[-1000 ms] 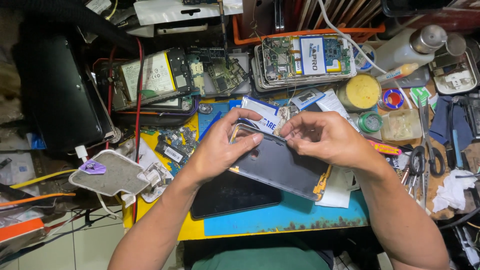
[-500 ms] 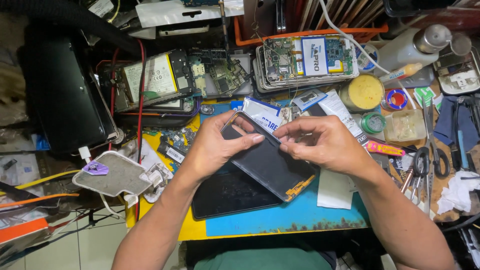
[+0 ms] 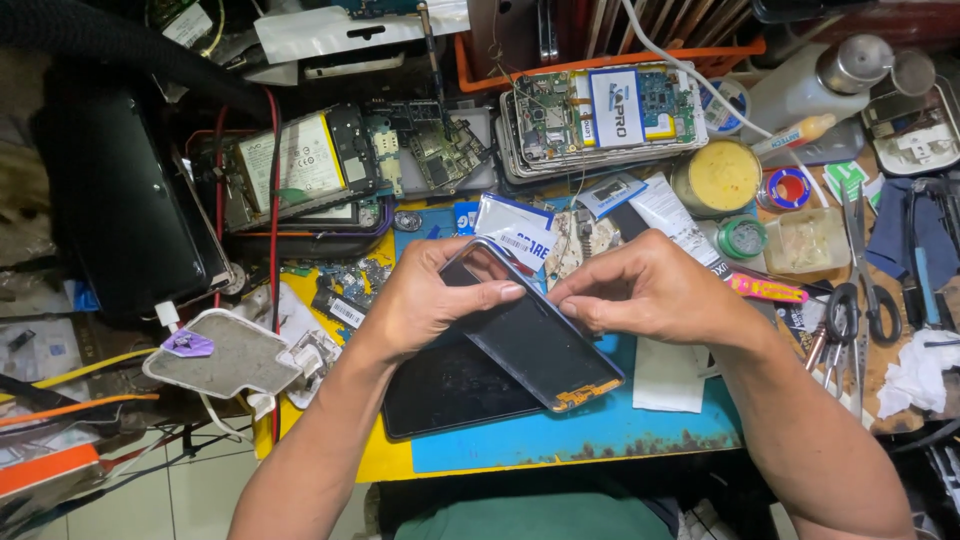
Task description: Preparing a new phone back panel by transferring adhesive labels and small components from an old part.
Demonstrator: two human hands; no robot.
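A person's left hand (image 3: pixel 425 300) curls around the far left corner of a dark phone screen panel (image 3: pixel 535 335), fingers bent behind its edge and the thumb laid flat across its face. The right hand (image 3: pixel 650 290) meets it from the right, fingers drawn together in a pinch, tips touching the panel's upper long edge just beside the left thumb. The panel is held tilted above the desk (image 3: pixel 600 440), its near right end, where an orange flex strip (image 3: pixel 585 393) shows, dipping toward the blue mat (image 3: pixel 640 425).

Under the panel, a flat black tablet (image 3: pixel 450 390) lies on the mat, partly covered by the left wrist. To the left, a grey worn pad (image 3: pixel 225 355) with a purple pick (image 3: pixel 187 343) on it rests at the desk edge. Beyond the hands, a white and blue label packet (image 3: pixel 515 228) lies just past the panel's far corner. Farther back, an opened phone with its battery exposed (image 3: pixel 300 165) sits left, and a stack of bare circuit boards (image 3: pixel 600 115) sits right. A round yellow tin (image 3: pixel 717 177) stands near the right hand's far side; scissors (image 3: pixel 865 290) and tweezers lie further right, beside crumpled white tissue (image 3: pixel 915 375).
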